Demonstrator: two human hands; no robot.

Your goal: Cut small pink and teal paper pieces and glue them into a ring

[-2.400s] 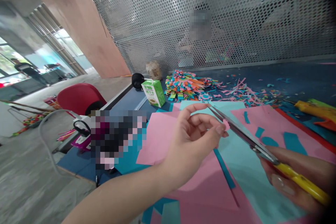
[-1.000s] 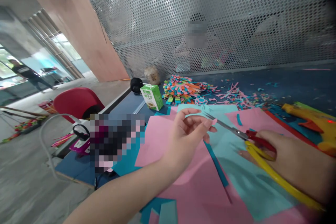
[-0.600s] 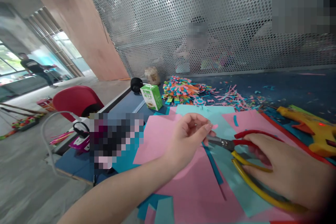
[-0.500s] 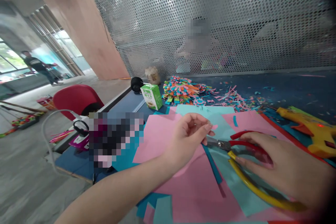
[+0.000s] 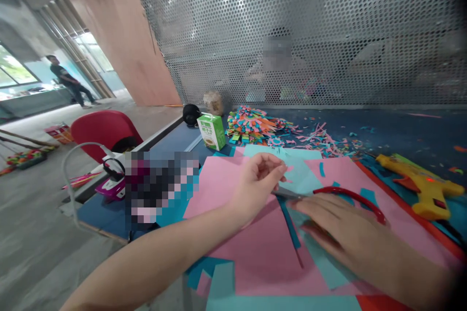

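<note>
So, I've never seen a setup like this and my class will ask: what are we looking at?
There is no machine here, just a person's two bare hands. One camera, worn on the head, looks forward and down. The left hand pinches a small pink piece; the right hand lies over red-handled scissors, and its grip is hidden. On the blue table lie pink paper, a fringed paper pile, a green carton and a yellow glue gun.

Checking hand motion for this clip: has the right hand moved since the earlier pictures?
Yes: the right hand has moved left, nearer the green-and-white carton.
</note>
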